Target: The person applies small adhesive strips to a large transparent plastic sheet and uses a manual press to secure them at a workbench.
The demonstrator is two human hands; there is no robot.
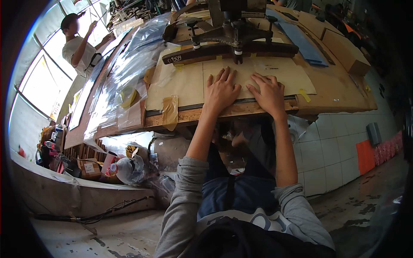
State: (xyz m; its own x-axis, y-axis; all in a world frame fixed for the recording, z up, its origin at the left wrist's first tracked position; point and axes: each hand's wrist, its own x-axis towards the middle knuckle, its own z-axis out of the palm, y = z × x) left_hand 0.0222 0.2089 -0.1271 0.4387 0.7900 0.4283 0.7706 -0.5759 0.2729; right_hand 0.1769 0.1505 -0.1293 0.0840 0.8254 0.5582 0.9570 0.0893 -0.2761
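Left hand, right hand on sheet, machine cropped

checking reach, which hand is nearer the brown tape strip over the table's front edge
Left: the left hand is on the pale sheet, right of the brown tape strip; the right hand is farther right.

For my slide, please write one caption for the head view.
Left hand and right hand rest on a pale sheet near a dark bar.
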